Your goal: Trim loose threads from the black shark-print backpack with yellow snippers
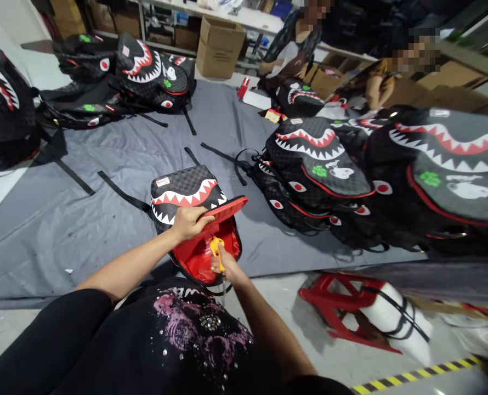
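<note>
Left hand (189, 221) grips the red-lined flap of the shark-mouth backpack (186, 192), which lies at the near edge of the grey mat (104, 219). Right hand (223, 262) clenches a small yellow tool (216, 247) inside the open pocket.

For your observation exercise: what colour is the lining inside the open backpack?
Red, in the head view: the lining of the backpack is bright red.
</note>
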Available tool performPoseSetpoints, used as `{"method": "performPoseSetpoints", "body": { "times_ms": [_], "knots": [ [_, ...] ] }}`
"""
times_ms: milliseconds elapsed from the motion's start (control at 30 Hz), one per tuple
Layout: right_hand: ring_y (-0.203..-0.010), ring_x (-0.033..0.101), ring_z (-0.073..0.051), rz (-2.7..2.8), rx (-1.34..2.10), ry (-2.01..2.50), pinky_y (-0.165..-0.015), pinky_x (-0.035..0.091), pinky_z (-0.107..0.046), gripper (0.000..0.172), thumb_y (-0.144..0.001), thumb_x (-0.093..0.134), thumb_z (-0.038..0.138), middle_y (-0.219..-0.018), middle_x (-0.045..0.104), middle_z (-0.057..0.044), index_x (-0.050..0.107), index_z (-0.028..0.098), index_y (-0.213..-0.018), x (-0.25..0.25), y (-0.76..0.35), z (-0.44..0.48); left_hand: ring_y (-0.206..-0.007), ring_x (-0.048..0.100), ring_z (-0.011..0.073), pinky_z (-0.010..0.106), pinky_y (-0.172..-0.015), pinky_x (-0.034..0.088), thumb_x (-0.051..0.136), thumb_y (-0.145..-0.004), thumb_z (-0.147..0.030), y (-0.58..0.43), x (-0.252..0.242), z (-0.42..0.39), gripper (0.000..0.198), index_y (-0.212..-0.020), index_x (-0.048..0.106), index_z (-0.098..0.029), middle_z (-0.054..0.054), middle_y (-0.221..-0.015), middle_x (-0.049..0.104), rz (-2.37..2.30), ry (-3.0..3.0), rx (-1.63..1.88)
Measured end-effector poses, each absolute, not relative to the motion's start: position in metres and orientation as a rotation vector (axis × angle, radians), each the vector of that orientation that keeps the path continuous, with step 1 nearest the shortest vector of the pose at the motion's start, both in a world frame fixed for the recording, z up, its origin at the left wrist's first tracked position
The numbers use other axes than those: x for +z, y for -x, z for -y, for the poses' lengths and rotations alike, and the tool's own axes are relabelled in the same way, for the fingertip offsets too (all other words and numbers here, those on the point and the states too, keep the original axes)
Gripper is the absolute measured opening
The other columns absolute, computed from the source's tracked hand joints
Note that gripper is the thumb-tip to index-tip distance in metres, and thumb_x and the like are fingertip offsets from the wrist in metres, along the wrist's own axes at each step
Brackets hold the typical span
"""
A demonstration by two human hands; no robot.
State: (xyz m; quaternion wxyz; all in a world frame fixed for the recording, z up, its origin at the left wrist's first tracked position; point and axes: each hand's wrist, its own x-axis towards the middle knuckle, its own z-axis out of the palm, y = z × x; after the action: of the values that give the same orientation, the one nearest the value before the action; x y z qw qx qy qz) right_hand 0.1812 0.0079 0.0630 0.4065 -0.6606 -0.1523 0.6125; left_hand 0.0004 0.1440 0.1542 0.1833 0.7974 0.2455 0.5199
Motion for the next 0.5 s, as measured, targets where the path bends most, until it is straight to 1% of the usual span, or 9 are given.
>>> {"method": "performPoseSetpoints", "body": {
  "times_ms": [100,167,233,367,500],
  "knots": [
    [-0.033,0.021,-0.007,0.313,1.523,1.461,-0.036,0.024,-0.016,0.058,-0.095,0.019,0.073,-0.043,0.026,0.011,0.045,0.023,-0.081,0.050,-0.164,-0.009,-0.047,0.048,0.0107,0.025,-0.052,0.032,0.047,-0.095,-0.051,0.002,0.155,-0.145,0.046,-0.065,0.061,-0.018,-0.001,-0.051,0.053,-0.727,-2.225,1.457],
    [-0.033,0.015,-0.007,0.292,1.563,1.356,-0.037,0.023,-0.017,0.057,-0.097,0.020,0.070,-0.041,0.021,0.012,0.047,0.023,-0.081,0.047,-0.158,-0.001,-0.046,0.045,0.0104,0.025,-0.051,0.031,0.046,-0.095,-0.052,0.004,0.156,-0.149,0.047,-0.065,0.059,-0.018,-0.002,-0.051,0.051,-0.749,-2.192,1.475],
    [-0.033,0.011,-0.007,0.277,1.620,1.284,-0.036,0.020,-0.018,0.056,-0.097,0.025,0.070,-0.039,0.019,0.012,0.050,0.022,-0.080,0.047,-0.158,0.009,-0.046,0.043,0.0105,0.024,-0.050,0.031,0.044,-0.094,-0.054,0.006,0.157,-0.153,0.047,-0.068,0.060,-0.018,-0.002,-0.052,0.050,-0.752,-2.164,1.511],
    [-0.032,0.012,-0.007,0.248,1.660,1.232,-0.036,0.018,-0.019,0.057,-0.092,0.035,0.073,-0.036,0.021,0.012,0.052,0.021,-0.076,0.047,-0.158,0.016,-0.047,0.044,0.0108,0.024,-0.050,0.032,0.045,-0.093,-0.053,0.004,0.159,-0.159,0.046,-0.066,0.058,-0.018,-0.002,-0.051,0.048,-0.714,-2.178,1.535],
    [-0.030,0.016,-0.007,0.254,1.708,1.318,-0.035,0.021,-0.020,0.057,-0.093,0.036,0.072,-0.035,0.023,0.012,0.053,0.020,-0.075,0.047,-0.154,0.014,-0.048,0.046,0.0113,0.024,-0.052,0.034,0.048,-0.092,-0.049,-0.001,0.158,-0.160,0.042,-0.067,0.060,-0.018,0.000,-0.054,0.052,-0.708,-2.203,1.485]
  ]
}}
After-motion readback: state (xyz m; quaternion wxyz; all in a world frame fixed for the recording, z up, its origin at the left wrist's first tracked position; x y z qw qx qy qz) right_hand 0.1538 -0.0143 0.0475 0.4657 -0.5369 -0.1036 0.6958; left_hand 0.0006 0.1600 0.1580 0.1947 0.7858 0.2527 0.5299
